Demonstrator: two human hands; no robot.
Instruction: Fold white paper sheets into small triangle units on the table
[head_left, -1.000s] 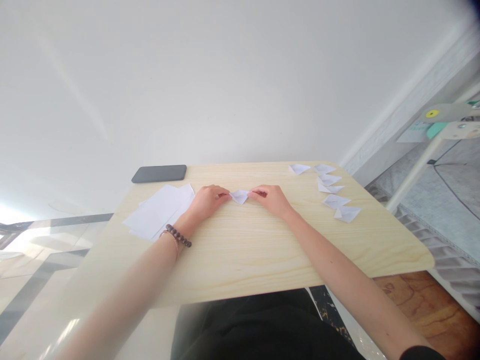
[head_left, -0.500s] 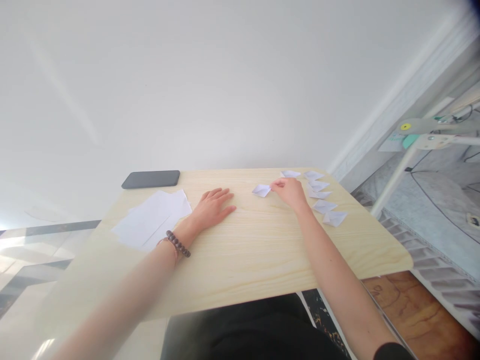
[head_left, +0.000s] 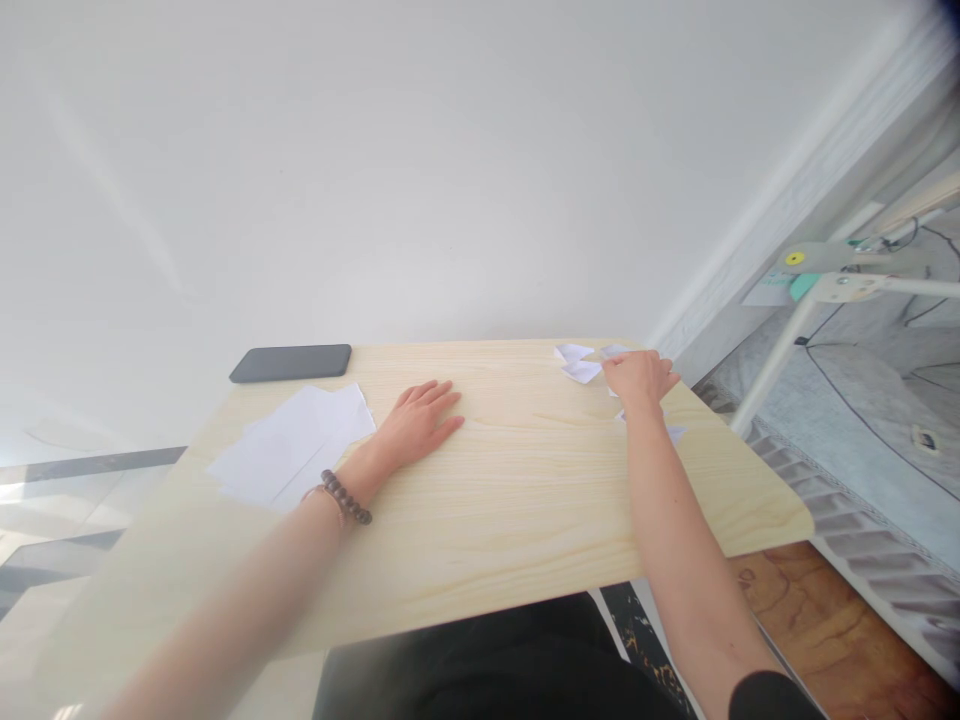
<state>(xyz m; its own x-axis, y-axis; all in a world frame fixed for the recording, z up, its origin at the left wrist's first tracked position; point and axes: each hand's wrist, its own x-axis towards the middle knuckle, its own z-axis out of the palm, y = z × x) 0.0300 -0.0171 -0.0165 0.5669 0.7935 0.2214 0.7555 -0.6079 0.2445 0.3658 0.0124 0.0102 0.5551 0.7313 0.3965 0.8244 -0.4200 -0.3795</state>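
My left hand (head_left: 420, 425) lies flat on the table with its fingers spread, right of a stack of white paper sheets (head_left: 292, 450). It holds nothing. At the table's far right, my right hand (head_left: 641, 380) is closed, its thumb side at the right tip of a small folded white paper boat (head_left: 581, 371). The pinching fingertips are partly hidden. Another paper boat (head_left: 574, 353) lies just behind that one. More folded boats stand in a column under and around my right hand, mostly covered by it; one boat tip (head_left: 676, 433) shows beside the wrist.
A dark phone (head_left: 291, 363) lies at the table's back left corner. The pale wooden table (head_left: 510, 510) stands against a white wall (head_left: 450, 180). On the right, beyond the table's edge, is a white metal frame (head_left: 780, 350) with cables.
My right hand has moved right with the paper boat, from mid-table to beside the other boats. My left hand stays flat in place. The view has shifted slightly.
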